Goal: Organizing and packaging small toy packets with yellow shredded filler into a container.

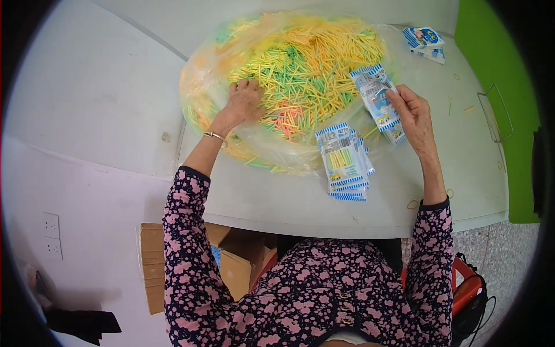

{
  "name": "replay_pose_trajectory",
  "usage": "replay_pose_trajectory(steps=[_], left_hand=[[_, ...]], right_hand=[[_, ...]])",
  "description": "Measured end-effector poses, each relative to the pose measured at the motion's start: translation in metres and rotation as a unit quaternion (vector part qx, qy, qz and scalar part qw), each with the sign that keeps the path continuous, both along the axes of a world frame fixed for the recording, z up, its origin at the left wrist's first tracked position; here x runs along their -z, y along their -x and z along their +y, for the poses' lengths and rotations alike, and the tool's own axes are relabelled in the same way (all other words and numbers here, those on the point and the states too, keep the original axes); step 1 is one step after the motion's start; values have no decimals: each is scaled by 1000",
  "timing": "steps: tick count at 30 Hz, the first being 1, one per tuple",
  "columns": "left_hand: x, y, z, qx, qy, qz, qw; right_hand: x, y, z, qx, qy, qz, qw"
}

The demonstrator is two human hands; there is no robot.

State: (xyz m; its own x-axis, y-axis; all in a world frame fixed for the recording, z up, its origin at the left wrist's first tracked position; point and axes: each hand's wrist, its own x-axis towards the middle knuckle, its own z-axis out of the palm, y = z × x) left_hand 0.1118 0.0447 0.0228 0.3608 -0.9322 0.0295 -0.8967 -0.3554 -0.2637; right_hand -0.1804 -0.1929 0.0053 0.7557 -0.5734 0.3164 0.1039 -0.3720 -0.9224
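Note:
A large clear plastic bag (pixel 217 69), spread wide on the table, holds a heap of thin candy-like sticks (pixel 329 63) in yellow, green, orange and pink. My left hand (pixel 245 101) lies at the heap's left side, palm down, its fingers apart and touching the sticks; the fingertips are partly hidden. Pinched between thumb and fingers of my right hand (pixel 415 115) is a blue-and-white packet (pixel 378 101), held over the bag's right edge. Another packet's end shows below it. A stack of similar filled packets (pixel 341 156), with clear windows showing sticks, lies in front of the bag.
More packets (pixel 425 39) lie at the table's far right corner. Loose sticks (pixel 450 105), rubber bands (pixel 412 204) and a bent wire frame (pixel 498 115) are on the right. A green panel (pixel 491 69) borders that side. Below the table stands an open cardboard box (pixel 153 269).

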Motion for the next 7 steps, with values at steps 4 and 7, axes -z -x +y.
replay_pose_trajectory(steps=[4, 7], left_hand=[[8, 2, -7, 1, -27, -68, 997], [20, -3, -12, 1, -26, -100, 995]], right_hand=[[0, -1, 5, -9, -7, 1, 1000], [1, -2, 5, -7, -6, 12, 1000]])
